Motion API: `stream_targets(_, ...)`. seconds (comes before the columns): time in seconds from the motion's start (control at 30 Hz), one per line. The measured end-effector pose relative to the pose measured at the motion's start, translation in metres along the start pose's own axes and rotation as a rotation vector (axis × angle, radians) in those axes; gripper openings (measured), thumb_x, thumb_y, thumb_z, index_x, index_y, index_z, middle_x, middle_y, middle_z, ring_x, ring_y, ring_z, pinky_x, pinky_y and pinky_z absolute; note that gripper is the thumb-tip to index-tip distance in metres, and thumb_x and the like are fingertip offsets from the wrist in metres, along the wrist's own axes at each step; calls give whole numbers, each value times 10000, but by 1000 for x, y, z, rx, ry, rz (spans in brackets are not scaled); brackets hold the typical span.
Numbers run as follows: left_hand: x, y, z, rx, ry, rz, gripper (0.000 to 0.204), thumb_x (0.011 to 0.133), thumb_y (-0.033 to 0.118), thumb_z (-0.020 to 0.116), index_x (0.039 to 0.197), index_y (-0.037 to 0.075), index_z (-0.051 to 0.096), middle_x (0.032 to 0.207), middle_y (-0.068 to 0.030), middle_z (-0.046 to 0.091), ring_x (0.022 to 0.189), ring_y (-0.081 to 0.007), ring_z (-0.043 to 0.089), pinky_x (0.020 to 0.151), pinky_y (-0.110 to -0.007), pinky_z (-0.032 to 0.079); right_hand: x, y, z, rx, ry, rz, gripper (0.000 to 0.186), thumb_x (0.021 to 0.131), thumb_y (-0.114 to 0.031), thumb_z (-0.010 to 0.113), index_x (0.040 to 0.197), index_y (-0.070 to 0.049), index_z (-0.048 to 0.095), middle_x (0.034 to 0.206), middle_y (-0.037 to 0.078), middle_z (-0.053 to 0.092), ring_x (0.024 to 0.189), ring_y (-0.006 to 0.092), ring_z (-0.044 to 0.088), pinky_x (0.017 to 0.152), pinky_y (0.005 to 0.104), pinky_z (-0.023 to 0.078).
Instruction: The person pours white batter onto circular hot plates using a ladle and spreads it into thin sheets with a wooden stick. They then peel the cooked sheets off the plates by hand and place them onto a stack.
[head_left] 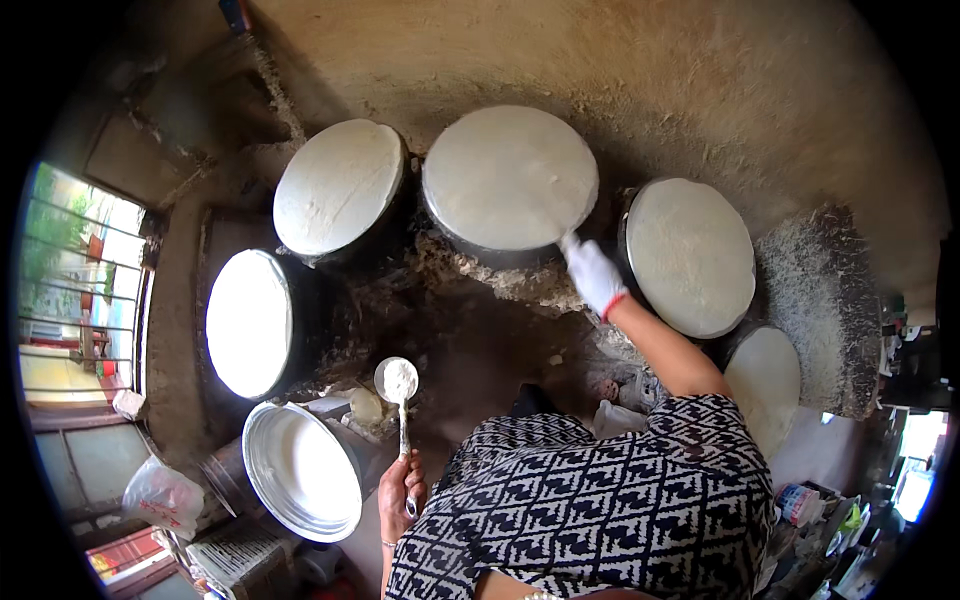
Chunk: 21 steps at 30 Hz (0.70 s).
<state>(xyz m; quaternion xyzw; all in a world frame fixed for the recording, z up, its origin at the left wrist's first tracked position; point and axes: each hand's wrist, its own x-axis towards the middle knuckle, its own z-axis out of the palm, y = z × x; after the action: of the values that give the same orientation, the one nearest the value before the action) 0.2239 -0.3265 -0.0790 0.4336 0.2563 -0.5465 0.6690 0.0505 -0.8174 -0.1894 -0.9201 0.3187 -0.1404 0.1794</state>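
My left hand [400, 487], bare, is wrapped round the handle of a ladle [401, 378]. White batter coats the ladle's bowl and much of its handle. My right hand [595, 277] wears a white glove with a red cuff and reaches to the front edge of the middle round griddle [510, 175]. Its fingers look closed, but blur at their tips hides what they hold. A pale, thin layer covers the griddle's top. Left of my left hand stands a wide metal basin [352, 520] of white liquid.
More pale-topped round griddles stand in an arc: one at back left [340, 185], one at left [248, 322], one at right [690, 257] and one at near right [765, 385]. A rough brown wall [700, 80] rises behind. A plastic bag [165, 495] hangs below the barred window [85, 290].
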Motion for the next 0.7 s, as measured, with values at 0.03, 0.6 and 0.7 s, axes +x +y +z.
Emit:
stream_targets(0.03, -5, -2, -7, -21, 23, 7, 237, 1008, 179, 509, 1114, -29, 545, 810, 3, 473, 552, -48, 372, 417, -180, 322, -21, -12, 7, -22, -112, -154, 346, 987, -213, 464, 1313, -98, 458, 888, 225, 545, 741, 415, 576, 646, 499, 481)
stream_targets(0.6, -91, 21, -160, -19, 21, 403, 141, 979, 174, 577, 968, 34, 572, 753, 14, 515, 574, -49, 436, 440, -188, 376, -172, -444, 75, 446, -209, -376, 709, 846, -542, 640, 1328, -58, 453, 1038, 231, 582, 898, 413, 611, 786, 471, 512)
stream_targets(0.7, -99, 22, -189, -31, 3, 535, 186, 928, 180, 657, 977, 3, 626, 722, 22, 576, 534, -47, 471, 425, -190, 389, -196, -545, 69, 422, -516, -419, 804, 856, -628, 562, 1398, -66, 371, 1177, 246, 539, 961, 431, 611, 806, 469, 514)
